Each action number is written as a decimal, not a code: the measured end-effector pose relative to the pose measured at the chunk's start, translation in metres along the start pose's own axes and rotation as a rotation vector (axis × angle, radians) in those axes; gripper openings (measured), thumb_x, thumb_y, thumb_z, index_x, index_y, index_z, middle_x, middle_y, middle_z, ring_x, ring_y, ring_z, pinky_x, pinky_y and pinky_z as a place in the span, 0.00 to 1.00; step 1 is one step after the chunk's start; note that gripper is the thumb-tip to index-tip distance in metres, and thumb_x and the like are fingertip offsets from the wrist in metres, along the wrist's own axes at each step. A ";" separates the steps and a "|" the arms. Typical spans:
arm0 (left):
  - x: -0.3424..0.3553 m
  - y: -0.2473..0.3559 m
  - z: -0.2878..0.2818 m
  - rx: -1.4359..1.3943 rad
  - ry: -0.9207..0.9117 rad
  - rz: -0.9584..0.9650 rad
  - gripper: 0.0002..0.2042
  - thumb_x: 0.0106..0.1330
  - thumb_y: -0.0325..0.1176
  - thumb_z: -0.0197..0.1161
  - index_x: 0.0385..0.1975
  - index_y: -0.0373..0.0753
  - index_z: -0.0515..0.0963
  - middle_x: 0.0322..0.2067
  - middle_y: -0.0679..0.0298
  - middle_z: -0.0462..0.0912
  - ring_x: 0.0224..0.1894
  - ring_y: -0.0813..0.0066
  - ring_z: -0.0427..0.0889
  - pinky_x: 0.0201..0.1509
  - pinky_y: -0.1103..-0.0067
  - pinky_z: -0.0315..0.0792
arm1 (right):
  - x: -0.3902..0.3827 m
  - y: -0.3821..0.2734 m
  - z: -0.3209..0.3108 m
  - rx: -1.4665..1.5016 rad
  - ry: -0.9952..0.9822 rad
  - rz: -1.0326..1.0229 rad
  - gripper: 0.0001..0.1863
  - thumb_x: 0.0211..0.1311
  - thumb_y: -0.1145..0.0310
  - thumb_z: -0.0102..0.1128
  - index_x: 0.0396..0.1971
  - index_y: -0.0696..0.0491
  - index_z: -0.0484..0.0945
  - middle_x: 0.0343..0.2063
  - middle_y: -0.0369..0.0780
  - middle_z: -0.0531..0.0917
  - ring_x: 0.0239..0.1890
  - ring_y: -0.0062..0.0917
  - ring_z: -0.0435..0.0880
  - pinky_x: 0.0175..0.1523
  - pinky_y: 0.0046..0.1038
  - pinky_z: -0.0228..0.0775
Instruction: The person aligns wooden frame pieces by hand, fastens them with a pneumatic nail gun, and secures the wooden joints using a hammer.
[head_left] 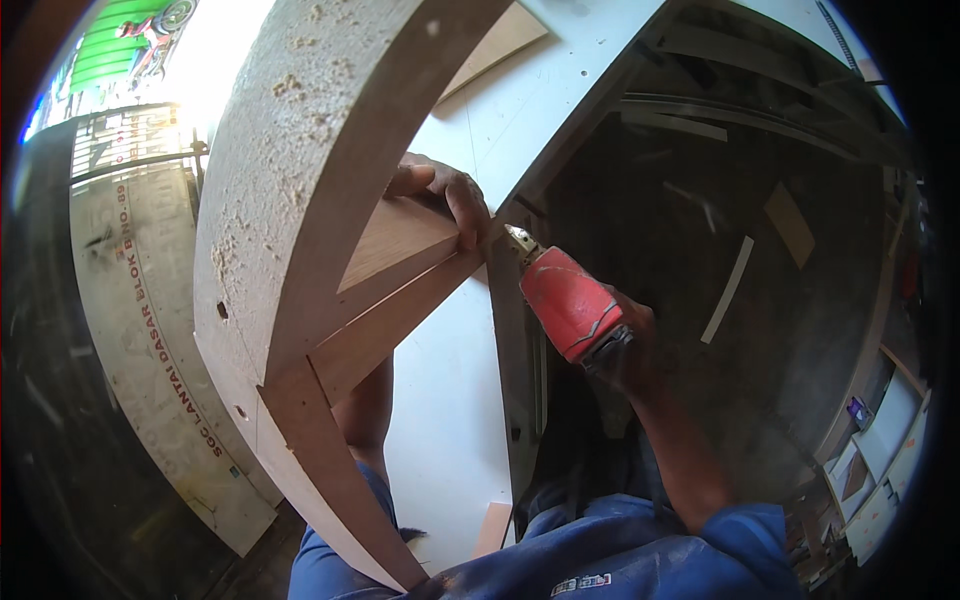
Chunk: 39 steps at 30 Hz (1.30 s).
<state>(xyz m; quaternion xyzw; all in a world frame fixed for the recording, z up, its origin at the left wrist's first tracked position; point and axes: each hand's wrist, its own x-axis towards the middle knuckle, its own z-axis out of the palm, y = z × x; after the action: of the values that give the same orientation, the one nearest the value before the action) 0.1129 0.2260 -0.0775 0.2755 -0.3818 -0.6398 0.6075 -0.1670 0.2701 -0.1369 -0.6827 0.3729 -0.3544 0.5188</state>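
My right hand (pixel 636 335) grips a red nail gun (pixel 572 305). Its metal nose points up and left, close to the end of a wooden crosspiece (pixel 400 325); whether it touches cannot be made out. My left hand (pixel 448 195) is curled over the end of a brown wooden board (pixel 395 240) lying along that crosspiece, its fingertips down at the joint. Both pieces meet a large curved wooden panel (pixel 265 180) on the left, which has sawdust on its face. A narrow wooden strip (pixel 340 480) continues from their corner toward me.
The framework rests on a white work surface (pixel 445 420), with a loose board (pixel 495 45) at its far side. Offcuts (pixel 728 290) lie on the dark floor to the right. Printed sheet material (pixel 150 330) stands at left. Panels and scraps (pixel 885 430) are stacked at far right.
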 end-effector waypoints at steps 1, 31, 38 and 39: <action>0.000 -0.003 -0.002 -0.002 0.002 0.000 0.19 0.74 0.44 0.49 0.41 0.35 0.81 0.26 0.53 0.82 0.32 0.65 0.80 0.41 0.71 0.73 | 0.001 -0.001 -0.001 -0.005 0.000 0.004 0.28 0.41 0.64 0.79 0.46 0.54 0.81 0.40 0.42 0.87 0.36 0.36 0.89 0.38 0.31 0.83; -0.006 -0.001 -0.007 0.075 0.003 -0.017 0.19 0.74 0.44 0.51 0.39 0.34 0.83 0.28 0.55 0.85 0.35 0.68 0.82 0.45 0.74 0.73 | -0.004 0.022 0.040 -0.096 -0.001 -0.095 0.27 0.41 0.66 0.78 0.46 0.53 0.82 0.35 0.41 0.87 0.34 0.35 0.89 0.38 0.31 0.82; -0.025 0.052 -0.006 0.562 0.248 -0.371 0.19 0.74 0.44 0.52 0.39 0.33 0.83 0.29 0.56 0.85 0.36 0.69 0.83 0.46 0.74 0.73 | -0.018 -0.036 0.003 -0.353 -0.112 -0.033 0.21 0.46 0.69 0.72 0.44 0.52 0.80 0.33 0.44 0.86 0.35 0.41 0.87 0.38 0.38 0.81; -0.030 0.064 -0.012 0.642 0.296 -0.462 0.19 0.74 0.45 0.52 0.39 0.33 0.83 0.29 0.56 0.85 0.36 0.69 0.83 0.46 0.75 0.73 | -0.023 -0.046 -0.015 -0.446 -0.151 -0.010 0.20 0.46 0.69 0.71 0.43 0.50 0.80 0.32 0.43 0.87 0.35 0.41 0.87 0.37 0.39 0.82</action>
<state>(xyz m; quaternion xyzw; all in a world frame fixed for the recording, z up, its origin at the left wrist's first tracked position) 0.1618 0.2553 -0.0350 0.6182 -0.3986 -0.5611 0.3797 -0.1844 0.2925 -0.0909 -0.8070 0.3987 -0.2138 0.3796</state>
